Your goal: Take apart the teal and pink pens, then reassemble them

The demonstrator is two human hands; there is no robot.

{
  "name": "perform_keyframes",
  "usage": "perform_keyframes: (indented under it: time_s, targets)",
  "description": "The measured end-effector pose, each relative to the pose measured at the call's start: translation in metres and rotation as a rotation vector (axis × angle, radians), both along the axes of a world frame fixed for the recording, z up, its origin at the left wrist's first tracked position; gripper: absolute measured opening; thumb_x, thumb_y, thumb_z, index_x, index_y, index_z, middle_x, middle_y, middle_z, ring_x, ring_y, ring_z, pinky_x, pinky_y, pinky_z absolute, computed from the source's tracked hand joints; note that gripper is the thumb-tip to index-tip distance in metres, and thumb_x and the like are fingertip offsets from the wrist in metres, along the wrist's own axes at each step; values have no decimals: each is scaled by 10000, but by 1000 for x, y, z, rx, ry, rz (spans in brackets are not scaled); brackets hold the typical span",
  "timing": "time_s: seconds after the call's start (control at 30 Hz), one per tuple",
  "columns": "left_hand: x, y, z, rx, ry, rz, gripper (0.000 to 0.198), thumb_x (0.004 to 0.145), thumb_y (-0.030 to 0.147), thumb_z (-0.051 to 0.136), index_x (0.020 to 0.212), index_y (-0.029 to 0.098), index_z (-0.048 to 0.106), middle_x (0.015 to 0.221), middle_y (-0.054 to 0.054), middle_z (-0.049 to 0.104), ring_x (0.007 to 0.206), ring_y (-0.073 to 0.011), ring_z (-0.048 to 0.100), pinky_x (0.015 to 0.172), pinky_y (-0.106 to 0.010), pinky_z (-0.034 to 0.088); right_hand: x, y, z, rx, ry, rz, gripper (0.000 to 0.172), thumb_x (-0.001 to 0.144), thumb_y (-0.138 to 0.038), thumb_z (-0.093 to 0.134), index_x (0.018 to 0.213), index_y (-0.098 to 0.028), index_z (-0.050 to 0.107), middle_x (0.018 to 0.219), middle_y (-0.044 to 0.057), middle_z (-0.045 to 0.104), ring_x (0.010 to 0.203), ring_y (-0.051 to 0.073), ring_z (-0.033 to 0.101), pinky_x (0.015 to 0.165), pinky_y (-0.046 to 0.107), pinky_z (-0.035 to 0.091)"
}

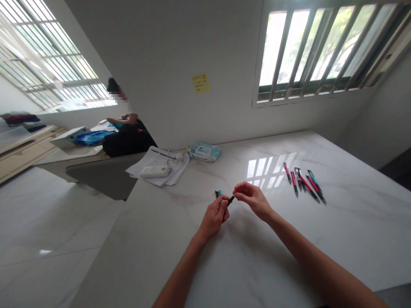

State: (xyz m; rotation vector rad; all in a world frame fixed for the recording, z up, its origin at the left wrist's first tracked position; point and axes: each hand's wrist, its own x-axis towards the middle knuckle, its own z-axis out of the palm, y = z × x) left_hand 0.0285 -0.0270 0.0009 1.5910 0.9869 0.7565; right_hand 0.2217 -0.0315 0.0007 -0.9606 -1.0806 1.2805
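left fingers (222, 208) closed round the lower end of a dark pen (230, 200); right fingertips (238, 196) pinched together on its upper end. both hands are clamped on the one pen, held just above the table (224, 265). left hand (214, 217) curled, right hand (254, 199) arched over.

a teal piece (219, 192) shows just left of the pen, at the left fingertips; cannot tell whether it is held or lies on the table.

judgement: the work looks like parting or joining the barrel. best done with both grips in line along the pen, twisting without bending, low over the table so small parts cannot roll away.

right of the pen, well apart: a row of loose pens (303, 179), pink and teal. beyond the pen, to its left: a wipes pack (204, 152), papers (160, 162), a white remote (155, 171) lying on them. on the wall above the pen: a yellow note (201, 83).

writing: note, pack label and papers all carry print; none is legible.
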Motion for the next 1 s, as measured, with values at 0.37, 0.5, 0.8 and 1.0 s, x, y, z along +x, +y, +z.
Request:
perform_keyframes:
  time_s: [0.37, 0.5, 0.8, 1.0]
  targets:
    - [-10, 8, 14, -364, -296, 17, 467, 925, 630, 549, 955, 166, 586, 506, 106, 346, 421, -61, 215, 420, -186, 172, 15, 9, -9, 130, -148, -113, 251, 824, -378, 775, 996, -216, 692, 982, 65, 762, 959, 225, 721, 900, 386, 577]
    - [-18, 18, 12, -331, -380, 185, 398, 906, 561, 582, 934, 164, 589, 544, 104, 325, 442, -53, 223, 431, -168, 168, 8, 17, -27, 132, -483, -192, 131, 851, -265, 673, 959, -208, 720, 929, 44, 764, 830, 193, 713, 819, 352, 570]
    - [-30, 25, 10, -304, -487, 360, 327, 864, 476, 609, 964, 166, 596, 554, 95, 381, 439, -58, 320, 430, -162, 226, -22, 65, -34, 217, -814, -77, 279, 790, -49, 600, 964, -213, 743, 780, 9, 735, 724, 166, 661, 724, 284, 496]
    - [-30, 25, 12, -285, -482, 367, 344, 862, 472, 637, 1004, 159, 613, 606, 75, 440, 486, -59, 383, 470, -167, 289, -23, 68, -36, 233, -817, -72, 255, 804, -62, 602, 968, -195, 745, 779, 16, 723, 716, 163, 655, 721, 278, 489]
